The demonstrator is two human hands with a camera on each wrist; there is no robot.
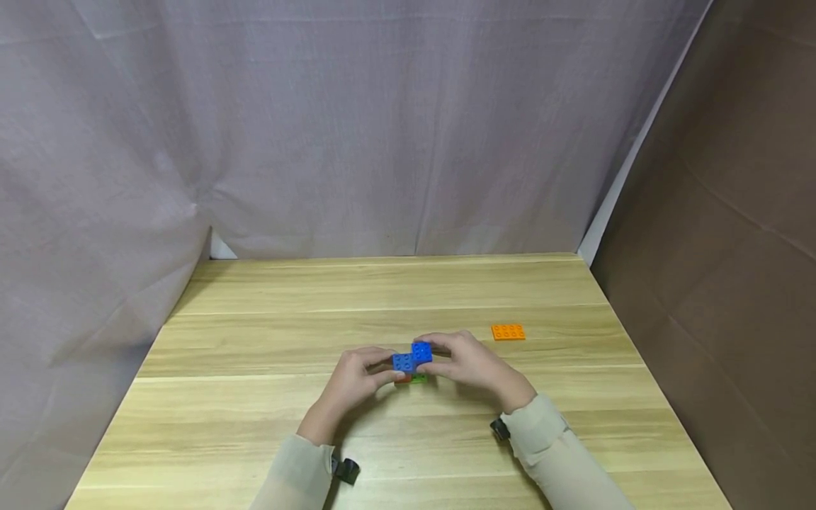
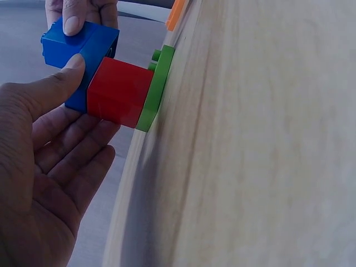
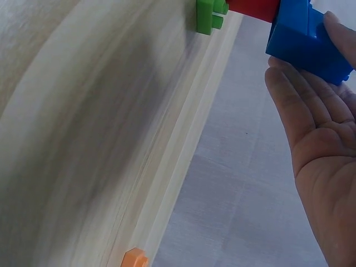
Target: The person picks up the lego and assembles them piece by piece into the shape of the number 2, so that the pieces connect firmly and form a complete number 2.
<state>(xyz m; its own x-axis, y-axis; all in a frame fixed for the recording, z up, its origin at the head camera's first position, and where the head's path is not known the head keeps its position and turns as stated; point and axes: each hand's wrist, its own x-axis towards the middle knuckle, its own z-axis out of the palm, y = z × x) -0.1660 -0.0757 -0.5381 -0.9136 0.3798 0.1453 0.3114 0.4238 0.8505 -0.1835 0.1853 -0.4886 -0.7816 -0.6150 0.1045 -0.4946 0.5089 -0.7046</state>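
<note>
A small stack of toy building bricks stands on the table between the two hands. At its bottom is a green studded plate point(image 2: 156, 89), with a red brick point(image 2: 119, 92) on top. Over the red brick lies a blue brick point(image 1: 402, 363), which my left hand point(image 1: 353, 381) pinches between thumb and fingers. A second, darker blue brick point(image 1: 421, 351) sits higher and offset to the right on the lower one. My right hand point(image 1: 474, 363) pinches this upper brick from the right, thumb in front and fingers behind. Fingers partly cover both blue bricks.
An orange studded plate point(image 1: 508, 332) lies flat to the right, farther back than the stack. The wooden table point(image 1: 268, 326) ends at a grey curtain point(image 1: 319, 142) behind, and a brown cloth point(image 1: 720, 248) hangs along the right.
</note>
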